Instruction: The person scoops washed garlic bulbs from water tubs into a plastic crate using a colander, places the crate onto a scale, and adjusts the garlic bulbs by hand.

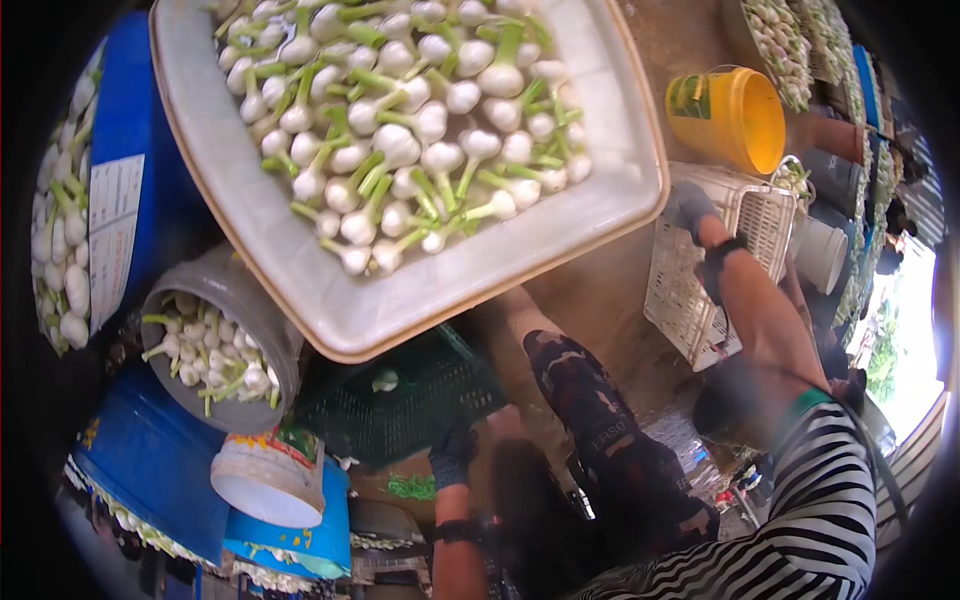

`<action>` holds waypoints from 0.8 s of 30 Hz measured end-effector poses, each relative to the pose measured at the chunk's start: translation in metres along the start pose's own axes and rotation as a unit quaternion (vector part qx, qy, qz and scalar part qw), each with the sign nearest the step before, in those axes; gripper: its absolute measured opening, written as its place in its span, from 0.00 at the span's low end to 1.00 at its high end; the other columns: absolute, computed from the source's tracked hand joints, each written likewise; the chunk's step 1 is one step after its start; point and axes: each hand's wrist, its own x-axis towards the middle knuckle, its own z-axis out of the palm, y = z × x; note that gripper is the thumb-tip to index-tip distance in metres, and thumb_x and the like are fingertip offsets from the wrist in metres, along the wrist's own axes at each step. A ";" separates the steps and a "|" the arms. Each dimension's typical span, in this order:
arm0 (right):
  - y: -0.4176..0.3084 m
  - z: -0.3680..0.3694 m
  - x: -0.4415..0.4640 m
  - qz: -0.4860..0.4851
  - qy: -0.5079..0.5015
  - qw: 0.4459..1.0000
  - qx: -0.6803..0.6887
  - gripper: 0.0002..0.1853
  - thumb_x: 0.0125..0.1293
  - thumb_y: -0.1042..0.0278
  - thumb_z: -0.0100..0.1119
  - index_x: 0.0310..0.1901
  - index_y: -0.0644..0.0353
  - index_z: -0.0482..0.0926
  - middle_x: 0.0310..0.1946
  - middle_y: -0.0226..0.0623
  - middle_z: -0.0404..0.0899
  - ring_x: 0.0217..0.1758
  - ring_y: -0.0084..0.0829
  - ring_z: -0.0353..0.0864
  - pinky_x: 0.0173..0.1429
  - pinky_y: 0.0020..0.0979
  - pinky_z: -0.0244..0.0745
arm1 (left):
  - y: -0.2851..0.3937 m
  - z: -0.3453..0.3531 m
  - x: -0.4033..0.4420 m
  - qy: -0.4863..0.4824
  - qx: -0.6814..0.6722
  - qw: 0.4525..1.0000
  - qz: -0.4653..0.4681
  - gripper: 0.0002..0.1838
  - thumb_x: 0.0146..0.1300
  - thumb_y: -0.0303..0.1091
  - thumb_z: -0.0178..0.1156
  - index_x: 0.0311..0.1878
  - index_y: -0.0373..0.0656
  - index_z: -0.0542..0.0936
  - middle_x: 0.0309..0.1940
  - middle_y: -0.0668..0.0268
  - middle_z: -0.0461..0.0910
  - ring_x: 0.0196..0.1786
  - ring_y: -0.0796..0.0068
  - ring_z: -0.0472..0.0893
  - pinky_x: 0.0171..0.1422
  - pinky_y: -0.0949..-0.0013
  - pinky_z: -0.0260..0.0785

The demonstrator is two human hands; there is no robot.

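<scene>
My left hand [455, 458], in a dark blue-grey glove, is at the near edge of a dark green plastic crate [430, 370]. Its fingers look curled on the rim, though they are dim and partly blurred. A single garlic bulb [385, 380] lies in that crate. At the right, my right hand [692, 207], in a grey glove, grips the rim of a tilted white plastic crate [685, 280]. Straight ahead, a large white basin [600, 225] holds many trimmed garlic bulbs [400, 145] with short green stems.
Left of the basin stands a grey bucket [165, 300] of garlic bulbs. Beyond it are blue containers [150, 440] and a white pail [265, 490]. A yellow bucket [725, 115] is beside the white crate. More garlic is heaped at the upper right.
</scene>
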 end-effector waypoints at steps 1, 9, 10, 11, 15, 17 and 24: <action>0.022 0.020 -0.017 -0.014 -0.007 0.998 -0.067 0.21 0.64 0.57 0.52 0.54 0.61 0.73 0.46 0.52 0.77 0.50 0.52 0.75 0.53 0.43 0.69 | -0.003 0.001 0.000 0.006 0.008 1.000 -0.019 0.21 0.62 0.32 0.58 0.57 0.48 0.67 0.43 0.58 0.78 0.40 0.62 0.80 0.34 0.60 0.72; -0.023 0.065 -0.112 0.143 -0.195 0.929 0.279 0.13 0.66 0.60 0.51 0.35 0.60 0.79 0.25 0.28 0.76 0.27 0.23 0.73 0.32 0.24 0.68 | -0.044 -0.005 0.011 -0.024 -0.137 0.990 0.011 0.13 0.57 0.26 0.59 0.47 0.47 0.76 0.41 0.64 0.80 0.39 0.68 0.81 0.36 0.70 0.72; -0.020 0.082 -0.124 0.094 -0.222 0.938 0.248 0.13 0.65 0.60 0.52 0.37 0.61 0.79 0.27 0.30 0.77 0.29 0.24 0.75 0.34 0.25 0.69 | -0.061 -0.004 0.014 -0.031 -0.090 0.992 0.077 0.14 0.58 0.26 0.59 0.48 0.47 0.76 0.41 0.64 0.80 0.39 0.68 0.81 0.36 0.70 0.72; -0.021 0.094 -0.132 0.044 -0.246 0.944 0.215 0.13 0.65 0.60 0.53 0.38 0.63 0.80 0.28 0.32 0.79 0.31 0.26 0.76 0.37 0.26 0.71 | -0.082 -0.006 0.022 -0.040 -0.040 0.989 0.140 0.15 0.59 0.27 0.59 0.50 0.47 0.76 0.42 0.63 0.81 0.40 0.68 0.81 0.37 0.70 0.72; -0.135 0.130 -0.169 -0.130 -0.312 0.940 0.052 0.23 0.64 0.58 0.54 0.52 0.69 0.73 0.39 0.43 0.80 0.42 0.32 0.78 0.47 0.29 0.72 | -0.083 -0.010 0.002 -0.001 -0.171 0.985 0.007 0.20 0.62 0.29 0.58 0.58 0.47 0.73 0.45 0.61 0.81 0.41 0.68 0.81 0.38 0.71 0.73; -0.175 0.172 -0.179 -0.171 -0.304 0.930 0.113 0.28 0.63 0.56 0.55 0.58 0.70 0.68 0.44 0.47 0.78 0.47 0.34 0.78 0.51 0.30 0.71 | -0.105 -0.026 0.018 0.006 -0.187 0.982 -0.013 0.22 0.62 0.30 0.57 0.61 0.47 0.70 0.47 0.58 0.80 0.41 0.68 0.81 0.38 0.71 0.72; -0.225 0.319 -0.227 -0.095 -0.122 0.988 0.012 0.39 0.60 0.55 0.62 0.60 0.73 0.53 0.47 0.50 0.75 0.48 0.39 0.74 0.56 0.35 0.67 | -0.190 -0.133 0.071 0.040 -0.283 0.958 0.037 0.15 0.61 0.31 0.58 0.52 0.42 0.75 0.31 0.68 0.80 0.29 0.78 0.78 0.27 0.75 0.65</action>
